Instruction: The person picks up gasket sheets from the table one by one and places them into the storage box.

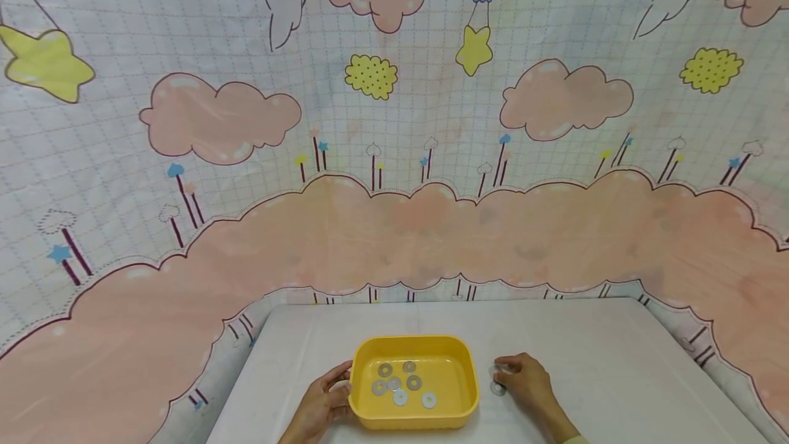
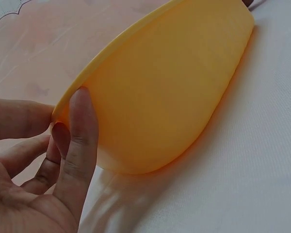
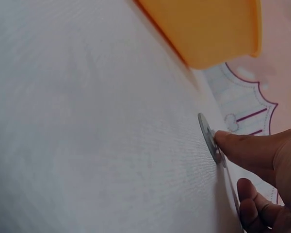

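Observation:
My left hand holds the left end of a yellow plastic tray. Close up in the left wrist view, the tray's wall has fingers against its outside, right at the rim. Several flat metal washers lie in the tray, among them a washer toward the front right. To the right of the tray, my right hand pinches a washer at the table between thumb and fingertip. A second washer lies just nearer, and the thumb overlaps the washers in the right wrist view.
The white table extends to both sides and behind the tray. A patterned cloth with clouds and stars hangs behind the table and along its sides.

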A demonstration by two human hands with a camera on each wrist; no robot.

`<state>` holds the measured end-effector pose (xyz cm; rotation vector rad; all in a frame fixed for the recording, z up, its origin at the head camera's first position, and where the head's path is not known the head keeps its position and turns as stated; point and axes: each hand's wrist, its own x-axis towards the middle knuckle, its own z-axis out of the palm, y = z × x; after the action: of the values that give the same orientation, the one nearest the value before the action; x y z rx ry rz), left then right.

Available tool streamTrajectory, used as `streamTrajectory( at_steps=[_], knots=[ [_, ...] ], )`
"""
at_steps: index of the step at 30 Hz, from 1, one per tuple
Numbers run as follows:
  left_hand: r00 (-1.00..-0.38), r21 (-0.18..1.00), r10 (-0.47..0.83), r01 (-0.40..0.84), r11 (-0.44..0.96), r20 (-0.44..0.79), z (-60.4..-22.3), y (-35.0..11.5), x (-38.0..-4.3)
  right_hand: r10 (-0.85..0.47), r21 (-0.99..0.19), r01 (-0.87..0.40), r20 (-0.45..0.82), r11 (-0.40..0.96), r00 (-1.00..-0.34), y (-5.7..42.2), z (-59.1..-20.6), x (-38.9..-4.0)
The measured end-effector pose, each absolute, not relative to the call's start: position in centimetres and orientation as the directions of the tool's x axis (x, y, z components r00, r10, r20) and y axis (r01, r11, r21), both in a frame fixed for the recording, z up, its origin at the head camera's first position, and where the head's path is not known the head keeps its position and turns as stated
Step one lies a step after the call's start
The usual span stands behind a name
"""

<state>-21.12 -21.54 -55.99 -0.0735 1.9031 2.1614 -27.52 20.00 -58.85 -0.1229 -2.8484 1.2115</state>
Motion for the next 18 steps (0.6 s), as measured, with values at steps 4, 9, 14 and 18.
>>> streamTrajectory(
  at_steps=[4,9,14,18],
  knots=[
    [-0.965,0.968,0.155,-0.229,-0.104,-0.212,-56.0,-21.56,-21.12,0.087,-0.692,0.053,0.014,0.72,-0.996,19.85,-58.8,-27.51],
    [-0.966,0.967,0.15,-0.229,-0.109,-0.212,-55.94,-21.61,-21.16,0.066,-0.674,0.019,0.044,0.738,-0.997,19.73,-58.72,-27.44],
    [-0.967,0.968,0.152,-0.223,-0.111,-0.205,-55.84,-21.58,-21.08,0.044,-0.688,-0.018,0.073,0.725,-0.996,19.79,-58.84,-27.41],
    [-0.966,0.969,0.164,-0.219,-0.111,-0.2,-55.94,-21.54,-21.01,0.056,-0.715,-0.012,0.072,0.699,-0.996,19.79,-58.98,-27.28]
  ],
)
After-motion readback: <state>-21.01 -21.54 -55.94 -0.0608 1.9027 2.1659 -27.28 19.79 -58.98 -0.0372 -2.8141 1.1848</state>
